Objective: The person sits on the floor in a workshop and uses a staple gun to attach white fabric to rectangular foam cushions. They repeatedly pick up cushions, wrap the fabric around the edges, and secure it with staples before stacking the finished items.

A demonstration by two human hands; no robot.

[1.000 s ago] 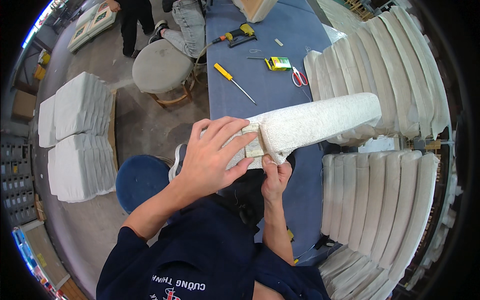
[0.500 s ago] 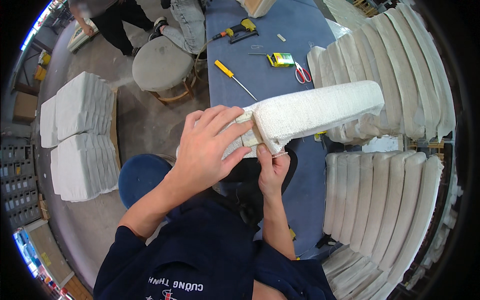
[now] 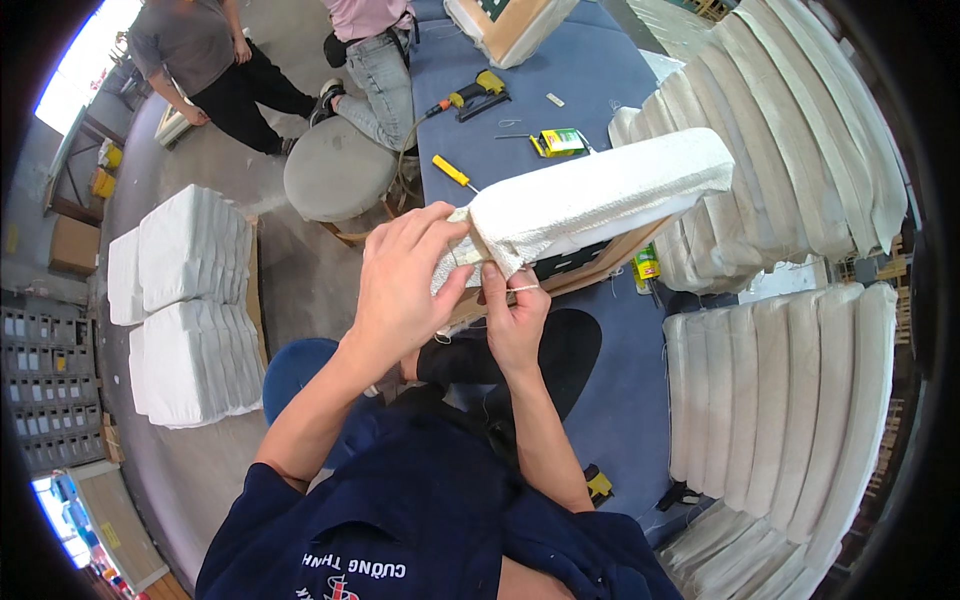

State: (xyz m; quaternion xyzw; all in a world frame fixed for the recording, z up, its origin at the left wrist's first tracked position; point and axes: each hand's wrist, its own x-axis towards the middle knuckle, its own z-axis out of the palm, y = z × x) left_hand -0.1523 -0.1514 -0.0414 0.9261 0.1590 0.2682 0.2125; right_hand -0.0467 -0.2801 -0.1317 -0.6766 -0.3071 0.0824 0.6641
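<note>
One padded seat (image 3: pixel 600 190) in white woven cloth is held over the bench (image 3: pixel 630 390), its wooden frame (image 3: pixel 615 255) partly exposed below. On the bench are seen one yellow-handled screwdriver (image 3: pixel 450 170), partly covered by the seat, two yellow-and-green packets (image 3: pixel 558 143) and one yellow-and-black staple gun (image 3: pixel 478 95); a second yellow-and-black tool (image 3: pixel 598 485) is partly hidden by the right arm. Two stools, one grey (image 3: pixel 340 170) and one blue (image 3: pixel 294 365), two co-workers (image 3: pixel 190 50) and two white cushion piles (image 3: pixel 195 250) are seen to the left; at least two rows of pale cushions (image 3: pixel 780 400) are ranged to the right. By the half-curled left hand (image 3: pixel 400 275), thumb parted from fingers, the seat's near end is gripped; by the right hand (image 3: pixel 515 320), thumb and fingers nearly closed, the cloth's lower edge is pinched.
</note>
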